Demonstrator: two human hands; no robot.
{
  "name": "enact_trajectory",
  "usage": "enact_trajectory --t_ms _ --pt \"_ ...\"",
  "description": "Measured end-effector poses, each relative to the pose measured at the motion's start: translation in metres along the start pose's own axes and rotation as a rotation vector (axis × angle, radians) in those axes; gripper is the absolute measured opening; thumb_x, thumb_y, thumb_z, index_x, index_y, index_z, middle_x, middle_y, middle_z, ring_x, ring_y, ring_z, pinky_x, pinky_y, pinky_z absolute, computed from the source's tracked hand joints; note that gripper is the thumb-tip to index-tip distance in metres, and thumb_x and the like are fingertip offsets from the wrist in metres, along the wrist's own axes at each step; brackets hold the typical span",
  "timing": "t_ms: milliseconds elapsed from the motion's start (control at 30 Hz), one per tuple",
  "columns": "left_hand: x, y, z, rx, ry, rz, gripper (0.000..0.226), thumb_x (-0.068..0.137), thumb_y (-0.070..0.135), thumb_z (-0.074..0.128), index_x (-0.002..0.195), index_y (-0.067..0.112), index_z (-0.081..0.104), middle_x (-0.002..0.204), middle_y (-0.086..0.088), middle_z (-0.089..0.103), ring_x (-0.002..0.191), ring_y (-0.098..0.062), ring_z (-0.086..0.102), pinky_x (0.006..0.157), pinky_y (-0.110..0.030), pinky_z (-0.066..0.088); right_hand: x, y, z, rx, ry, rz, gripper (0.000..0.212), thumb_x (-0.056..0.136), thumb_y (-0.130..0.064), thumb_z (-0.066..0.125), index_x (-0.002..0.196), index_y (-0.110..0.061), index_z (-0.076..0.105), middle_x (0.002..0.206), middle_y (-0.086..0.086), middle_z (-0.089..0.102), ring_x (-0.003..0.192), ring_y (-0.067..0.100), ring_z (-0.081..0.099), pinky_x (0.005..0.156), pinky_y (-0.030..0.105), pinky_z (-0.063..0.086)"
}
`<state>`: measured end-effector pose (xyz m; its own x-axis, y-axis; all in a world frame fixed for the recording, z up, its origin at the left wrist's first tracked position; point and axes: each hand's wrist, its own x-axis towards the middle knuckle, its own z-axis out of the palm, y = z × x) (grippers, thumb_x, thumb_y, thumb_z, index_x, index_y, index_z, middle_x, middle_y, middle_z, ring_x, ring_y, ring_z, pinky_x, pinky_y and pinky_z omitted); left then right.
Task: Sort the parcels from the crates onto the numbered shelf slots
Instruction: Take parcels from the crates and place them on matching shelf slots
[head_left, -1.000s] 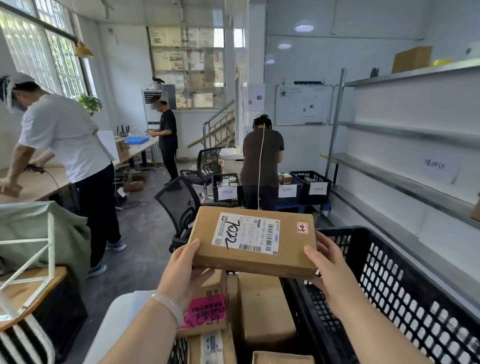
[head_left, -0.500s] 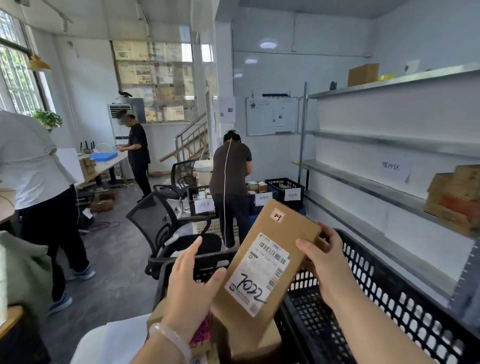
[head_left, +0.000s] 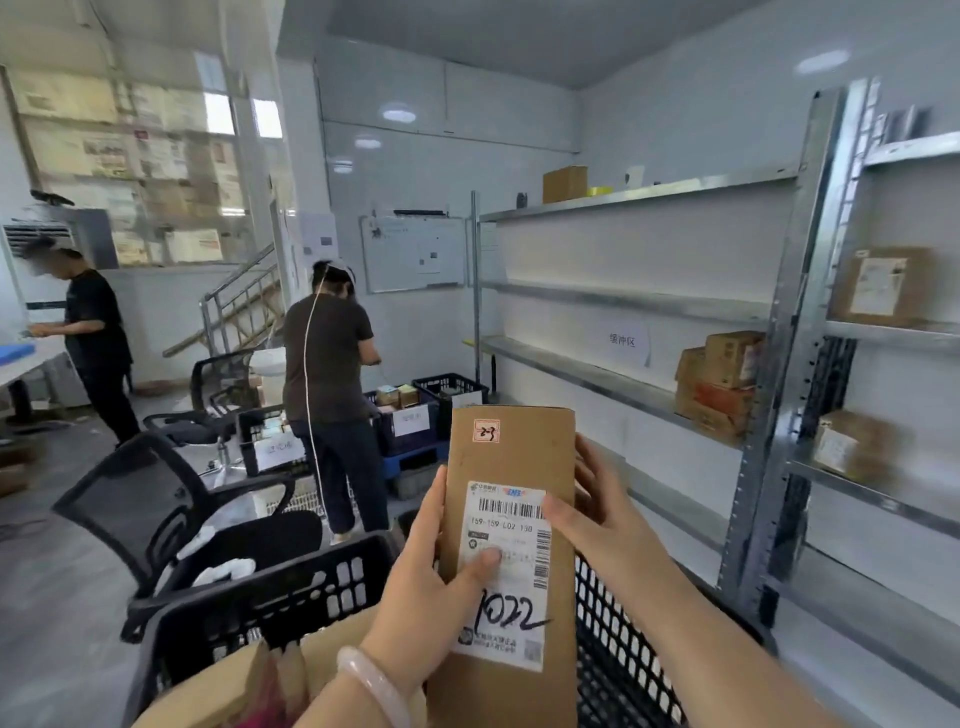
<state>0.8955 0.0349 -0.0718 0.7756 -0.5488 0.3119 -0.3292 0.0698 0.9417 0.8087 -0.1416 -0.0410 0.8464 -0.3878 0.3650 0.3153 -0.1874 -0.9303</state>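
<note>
White walls and steel shelving (head_left: 639, 306) fill the right of a busy sorting room, with a few cartons (head_left: 719, 384) already shelved. Below, black crates (head_left: 291, 597) hold more boxes. Held upright above them is a slim brown parcel (head_left: 511, 545): the left hand (head_left: 431, 597) grips its edge, thumb on the label, and the right hand (head_left: 592, 514) clasps the other side. This looks like the label-reading step; next comes finding slot "1022". Also legible: "EMS", "159-159-L02-138".
</note>
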Motion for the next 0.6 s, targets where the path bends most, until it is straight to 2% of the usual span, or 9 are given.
enact_trajectory --t_ms 67,167,300,400,433,500,533,600 --pt "0.010 0.005 0.026 0.024 0.024 0.052 0.085 0.087 0.027 0.072 0.146 0.057 0.018 0.120 0.024 0.064 0.100 -0.001 0.068 0.073 -0.025 0.059 -0.012 -0.001 -0.021 -0.119 -0.013 -0.006 0.073 0.074 -0.056 0.073 0.125 -0.074 0.025 0.119 -0.040 0.055 0.107 -0.013 0.056 0.075 0.015 0.053" --pt "0.022 0.015 0.071 0.052 0.015 0.115 0.081 0.089 0.031 0.070 0.139 0.065 0.016 0.112 0.036 0.062 0.096 0.010 0.064 0.067 -0.014 0.055 -0.034 0.003 -0.060 -0.210 0.074 0.031 0.079 0.071 -0.062 0.072 0.127 -0.074 0.019 0.132 -0.033 0.049 0.115 -0.008 0.053 0.090 0.028 0.053" --pt "0.031 0.028 0.149 0.048 -0.013 0.169 0.082 0.089 0.032 0.069 0.117 0.086 0.014 0.111 0.041 0.058 0.102 0.013 0.060 0.075 -0.017 0.056 -0.065 0.000 -0.124 -0.234 0.197 0.028 0.076 0.071 -0.052 0.073 0.127 -0.067 0.024 0.132 -0.037 0.043 0.111 -0.020 0.047 0.075 0.014 0.053" --pt "0.029 0.036 0.226 0.059 -0.123 0.221 0.071 0.092 0.035 0.066 0.135 0.071 0.022 0.128 0.026 0.058 0.113 0.004 0.058 0.087 -0.024 0.056 -0.095 -0.008 -0.193 -0.279 0.343 0.036 0.072 0.078 -0.041 0.076 0.127 -0.065 0.028 0.127 -0.036 0.047 0.109 -0.020 0.048 0.071 0.011 0.051" --pt "0.027 0.038 0.254 0.086 -0.171 0.242 0.068 0.092 0.038 0.064 0.137 0.069 0.023 0.136 0.022 0.051 0.118 0.006 0.053 0.091 -0.020 0.052 -0.106 -0.011 -0.218 -0.299 0.397 0.046 0.072 0.079 -0.038 0.076 0.126 -0.066 0.029 0.127 -0.036 0.048 0.111 -0.017 0.049 0.075 0.013 0.051" --pt "0.020 0.044 0.308 0.122 -0.282 0.273 0.069 0.090 0.040 0.065 0.128 0.079 0.022 0.146 0.023 0.035 0.123 0.014 0.041 0.091 -0.007 0.044 -0.129 -0.017 -0.268 -0.319 0.489 0.065 0.068 0.081 -0.032 0.075 0.123 -0.065 0.033 0.124 -0.037 0.049 0.115 -0.010 0.050 0.085 0.021 0.051" --pt "0.016 0.046 0.334 0.120 -0.342 0.281 0.073 0.089 0.039 0.068 0.124 0.082 0.021 0.148 0.024 0.031 0.126 0.012 0.038 0.096 -0.008 0.042 -0.142 -0.020 -0.292 -0.317 0.528 0.068 0.067 0.082 -0.029 0.075 0.121 -0.065 0.035 0.123 -0.037 0.049 0.115 -0.008 0.051 0.084 0.021 0.052" --pt "0.008 0.052 0.386 0.081 -0.446 0.272 0.080 0.084 0.037 0.074 0.123 0.083 0.021 0.149 0.024 0.030 0.131 0.003 0.039 0.106 -0.023 0.043 -0.169 -0.025 -0.338 -0.312 0.593 0.067 0.067 0.081 -0.024 0.076 0.120 -0.063 0.038 0.121 -0.035 0.052 0.110 -0.010 0.054 0.074 0.015 0.053"
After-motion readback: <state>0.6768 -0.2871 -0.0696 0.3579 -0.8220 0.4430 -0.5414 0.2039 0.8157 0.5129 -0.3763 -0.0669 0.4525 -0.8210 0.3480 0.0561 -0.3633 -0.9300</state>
